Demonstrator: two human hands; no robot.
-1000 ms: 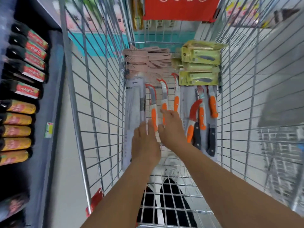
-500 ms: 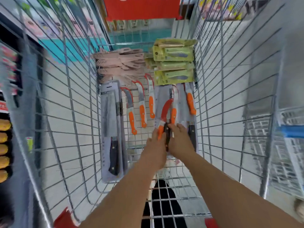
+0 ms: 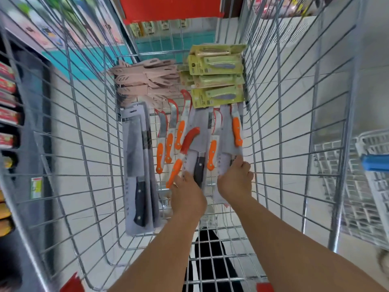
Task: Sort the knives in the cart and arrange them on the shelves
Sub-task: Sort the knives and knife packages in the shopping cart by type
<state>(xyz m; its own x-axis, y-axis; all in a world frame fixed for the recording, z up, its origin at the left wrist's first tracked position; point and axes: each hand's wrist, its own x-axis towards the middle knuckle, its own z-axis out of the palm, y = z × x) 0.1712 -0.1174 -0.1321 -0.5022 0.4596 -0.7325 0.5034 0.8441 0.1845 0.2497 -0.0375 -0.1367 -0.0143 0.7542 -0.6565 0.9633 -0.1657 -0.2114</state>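
Note:
Inside the wire cart [image 3: 88, 144] lie several orange-handled curved knives [image 3: 168, 142], a stack of grey-carded cleavers [image 3: 136, 165] at the left, pink sheathed knives [image 3: 145, 81] and green-carded knives [image 3: 216, 81] at the far end. My left hand [image 3: 187, 194] grips the near end of a carded black-handled cleaver [image 3: 199, 165] in the middle, beside an orange-handled knife with a red blade guard [image 3: 175, 171]. My right hand [image 3: 235, 182] grips the near end of another grey-carded cleaver [image 3: 228, 148] by the right wall; an orange-handled knife [image 3: 236, 131] lies on that card.
A dark shelf [image 3: 31, 114] with red and yellow labelled packs runs along the left of the cart. A second wire cart with a blue handle [image 3: 376, 163] stands to the right. A red sign [image 3: 172, 7] hangs beyond the cart's far end.
Both hands moved right from the orange knives to the cleaver cards. They met on one black-handled card, then the right hand shifted to the card at the right wall.

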